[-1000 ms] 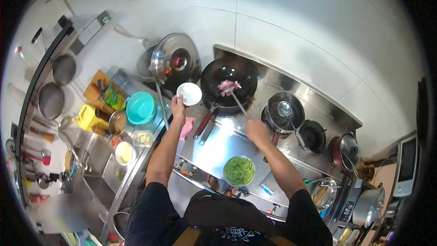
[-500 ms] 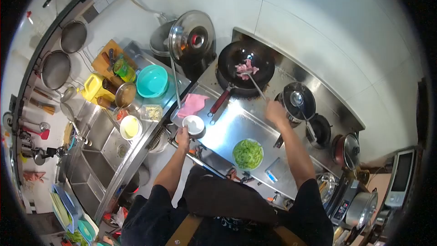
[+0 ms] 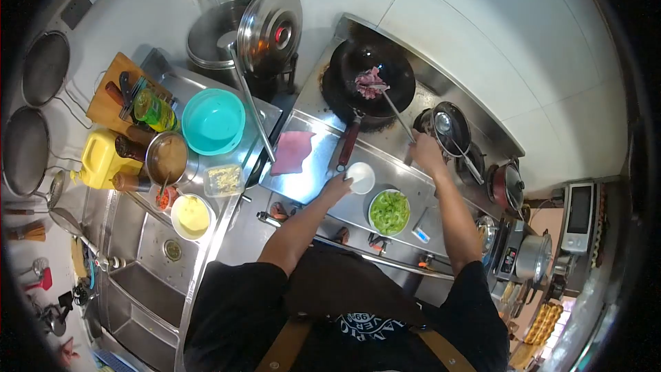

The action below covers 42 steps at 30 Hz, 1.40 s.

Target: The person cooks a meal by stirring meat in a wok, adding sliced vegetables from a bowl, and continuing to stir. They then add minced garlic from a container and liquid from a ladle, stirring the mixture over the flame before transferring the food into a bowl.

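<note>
My left hand grips the rim of a small white bowl over the steel counter. My right hand is closed around the handle of a metal cooking spatula. The tool's head reaches into a black wok on the stove and touches pinkish sliced meat. Near the bowl, the wok's red handle points toward me. A bowl of cut green vegetables stands on the counter between my forearms.
A pink cloth lies left of the wok handle. Right of the wok is a dark pot with a ladle. A large lid leans beside a tall pot. Left are a turquoise basin, a yellow jug and a sink.
The view has shifted. My left hand has carried the white bowl rightward, from beside the pink cloth toward the vegetable bowl. My right hand still holds the spatula at the meat.
</note>
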Motion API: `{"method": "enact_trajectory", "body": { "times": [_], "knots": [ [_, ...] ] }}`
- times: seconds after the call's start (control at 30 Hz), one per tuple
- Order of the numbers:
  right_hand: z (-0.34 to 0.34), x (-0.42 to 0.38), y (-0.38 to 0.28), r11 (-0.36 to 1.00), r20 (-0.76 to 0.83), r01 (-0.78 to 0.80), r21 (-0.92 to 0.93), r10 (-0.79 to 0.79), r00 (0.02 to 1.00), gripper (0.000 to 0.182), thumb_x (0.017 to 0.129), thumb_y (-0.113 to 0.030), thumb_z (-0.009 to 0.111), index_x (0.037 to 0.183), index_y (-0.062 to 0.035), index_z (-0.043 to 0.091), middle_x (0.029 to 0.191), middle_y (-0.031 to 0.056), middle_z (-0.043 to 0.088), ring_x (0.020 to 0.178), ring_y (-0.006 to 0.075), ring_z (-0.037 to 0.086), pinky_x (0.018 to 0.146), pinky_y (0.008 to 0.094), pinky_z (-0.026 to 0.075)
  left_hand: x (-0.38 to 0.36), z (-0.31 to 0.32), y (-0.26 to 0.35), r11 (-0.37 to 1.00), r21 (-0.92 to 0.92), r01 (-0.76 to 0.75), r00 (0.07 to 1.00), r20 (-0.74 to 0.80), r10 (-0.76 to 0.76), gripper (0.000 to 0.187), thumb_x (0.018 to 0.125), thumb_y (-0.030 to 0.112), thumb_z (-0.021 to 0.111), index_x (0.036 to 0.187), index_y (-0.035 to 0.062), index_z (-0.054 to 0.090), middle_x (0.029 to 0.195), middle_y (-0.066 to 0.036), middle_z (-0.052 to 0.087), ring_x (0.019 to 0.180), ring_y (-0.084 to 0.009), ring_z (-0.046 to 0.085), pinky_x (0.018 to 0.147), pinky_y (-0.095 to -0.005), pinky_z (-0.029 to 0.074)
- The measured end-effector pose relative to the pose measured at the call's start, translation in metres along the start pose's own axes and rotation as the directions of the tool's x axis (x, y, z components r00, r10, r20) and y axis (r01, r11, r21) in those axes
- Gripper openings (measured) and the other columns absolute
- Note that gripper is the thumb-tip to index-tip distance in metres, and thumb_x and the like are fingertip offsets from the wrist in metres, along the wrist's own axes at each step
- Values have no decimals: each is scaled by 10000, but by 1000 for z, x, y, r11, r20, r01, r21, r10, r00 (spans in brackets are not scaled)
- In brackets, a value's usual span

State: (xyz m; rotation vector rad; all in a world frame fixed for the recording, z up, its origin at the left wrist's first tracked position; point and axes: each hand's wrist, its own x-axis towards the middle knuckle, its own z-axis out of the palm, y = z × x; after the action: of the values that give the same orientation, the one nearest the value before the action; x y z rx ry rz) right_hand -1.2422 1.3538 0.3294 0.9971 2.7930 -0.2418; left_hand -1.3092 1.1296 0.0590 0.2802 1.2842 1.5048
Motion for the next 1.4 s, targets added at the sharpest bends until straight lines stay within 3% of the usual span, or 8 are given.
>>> {"method": "enact_trajectory", "body": {
  "times": [0.2, 0.5, 0.67, 0.83, 1.07, 1.27, 1.33, 1.4],
  "knots": [
    [-16, -18, -43, 994, -42, -75, 79, 79, 996, 384, 831, -138, 602, 1190, -4, 619, 951, 300, 647, 921, 452, 632, 820, 502, 497, -8, -83, 29, 791, 586, -173, 971, 238, 36, 553, 930, 436, 554, 1299, 24, 542, 1107, -166, 654, 941, -312, 643, 829, -413, 511],
    [28, 6, -47, 973, -43, -228, 20, 229, 972, 282, 886, -192, 565, 1073, 9, 629, 915, 308, 655, 888, 432, 655, 800, 509, 520, -130, -156, 32, 901, 291, 323, 938, 26, -345, 505, 931, 320, 602, 1301, -19, 541, 967, -94, 642, 740, -113, 581, 605, -237, 471],
    [2, -14, -49, 996, -52, -84, 29, 85, 995, 280, 865, -175, 586, 1109, -52, 646, 862, 276, 660, 872, 445, 647, 786, 526, 516, -155, -166, 29, 918, 338, 208, 978, -50, -204, 378, 934, 282, 584, 1156, -21, 619, 847, -60, 625, 715, -110, 568, 635, -257, 470],
    [15, 1, -34, 978, -74, -209, 21, 210, 975, 295, 871, -146, 542, 1132, -45, 635, 917, 266, 665, 896, 442, 646, 790, 531, 513, -166, -156, 57, 898, 369, 240, 971, -105, -216, 239, 949, 259, 549, 848, 46, 590, 722, -13, 559, 628, -101, 515, 563, -264, 419],
    [23, -21, 0, 980, -182, -12, 198, 49, 982, 271, 884, -166, 537, 1089, -17, 634, 828, 265, 663, 769, 415, 669, 687, 515, 527, -167, -124, 92, 969, 117, 217, 969, -143, -199, 212, 932, 199, 557, 1057, 32, 594, 678, 10, 514, 562, -67, 456, 453, -219, 336],
    [45, -23, -30, 719, 76, -260, 644, 278, 957, 281, 916, -210, 525, 1058, 8, 632, 721, 232, 648, 557, 349, 652, 521, 446, 526, -175, -112, 81, 924, 297, 240, 969, -139, -206, 184, 928, 209, 564, 941, 31, 610, 689, 1, 541, 524, -70, 463, 462, -217, 362],
    [87, -8, -22, 575, 26, -182, 798, 268, 963, 279, 934, -201, 500, 1063, 17, 618, 630, 167, 593, 451, 274, 579, 411, 405, 461, -187, -101, 84, 929, 286, 235, 966, -173, -192, 180, 928, 211, 566, 922, 36, 609, 692, 3, 547, 540, -67, 475, 483, -216, 379],
    [98, -6, -19, 323, 100, -180, 929, 248, 963, 270, 949, -191, 478, 1078, 13, 598, 567, 106, 534, 389, 210, 512, 340, 371, 402, -195, -112, 67, 910, 333, 247, 961, -204, -186, 284, 933, 240, 582, 1091, 5, 611, 790, -33, 628, 645, -90, 564, 558, -217, 442]
  ]
}}
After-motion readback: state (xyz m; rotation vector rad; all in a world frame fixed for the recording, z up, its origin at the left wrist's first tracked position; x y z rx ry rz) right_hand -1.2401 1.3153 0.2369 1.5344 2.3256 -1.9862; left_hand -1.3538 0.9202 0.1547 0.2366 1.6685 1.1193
